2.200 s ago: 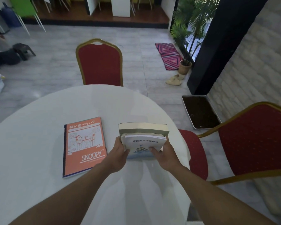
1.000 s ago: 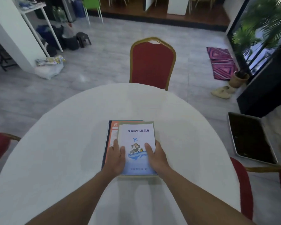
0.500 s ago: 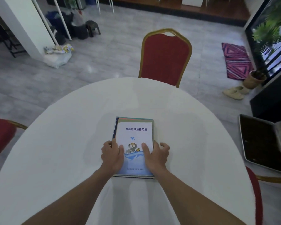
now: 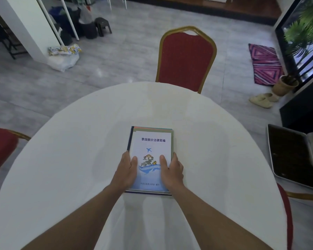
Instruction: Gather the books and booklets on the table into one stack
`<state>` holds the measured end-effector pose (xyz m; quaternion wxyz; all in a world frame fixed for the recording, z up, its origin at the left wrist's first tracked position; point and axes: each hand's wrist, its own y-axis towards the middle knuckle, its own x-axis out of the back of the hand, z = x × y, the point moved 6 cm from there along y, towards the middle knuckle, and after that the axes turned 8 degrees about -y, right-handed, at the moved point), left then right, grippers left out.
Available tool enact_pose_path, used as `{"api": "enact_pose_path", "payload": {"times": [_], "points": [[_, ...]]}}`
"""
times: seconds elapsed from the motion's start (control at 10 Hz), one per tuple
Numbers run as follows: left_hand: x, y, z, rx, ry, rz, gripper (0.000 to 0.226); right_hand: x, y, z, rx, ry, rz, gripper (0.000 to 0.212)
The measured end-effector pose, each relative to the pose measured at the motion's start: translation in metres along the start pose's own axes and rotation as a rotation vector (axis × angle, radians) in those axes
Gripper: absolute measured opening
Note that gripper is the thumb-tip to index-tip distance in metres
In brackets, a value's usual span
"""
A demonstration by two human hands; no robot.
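One stack of books [image 4: 150, 141] lies in the middle of the round white table [image 4: 79, 159]. Its top is a white and blue booklet with a plane and a whale drawing. Edges of an orange notebook and a greenish book show beneath it. My left hand [image 4: 126, 171] clasps the stack's left side, thumb on the cover. On the right side my right hand [image 4: 171, 170] holds it the same way.
A red chair with a gold frame [image 4: 185, 59] stands at the table's far side. Another red chair [image 4: 0, 148] is at the left and one [image 4: 285, 213] at the right. A dark tray [image 4: 293, 157] lies on the floor to the right.
The pile I held in both hands went down onto the orange notebook at the left. Both hands then squared the edges. My view has turned left and the fingers now grip the sides.
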<state>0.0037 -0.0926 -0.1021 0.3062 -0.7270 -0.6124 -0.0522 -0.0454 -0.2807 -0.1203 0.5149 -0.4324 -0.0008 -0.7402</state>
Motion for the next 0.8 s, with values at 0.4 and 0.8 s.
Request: {"api": "enact_pose_path", "payload": {"times": [0.4, 0.8], "points": [[-0.002, 0.001, 0.0, -0.053, 0.03, 0.012, 0.029, 0.002, -0.002, 0.001, 0.004, 0.0, 0.005, 0.068], [0.009, 0.009, -0.025, -0.155, 0.309, 0.133, 0.058, 0.039, -0.023, 0.026, 0.065, -0.012, 0.059, 0.062]]}}
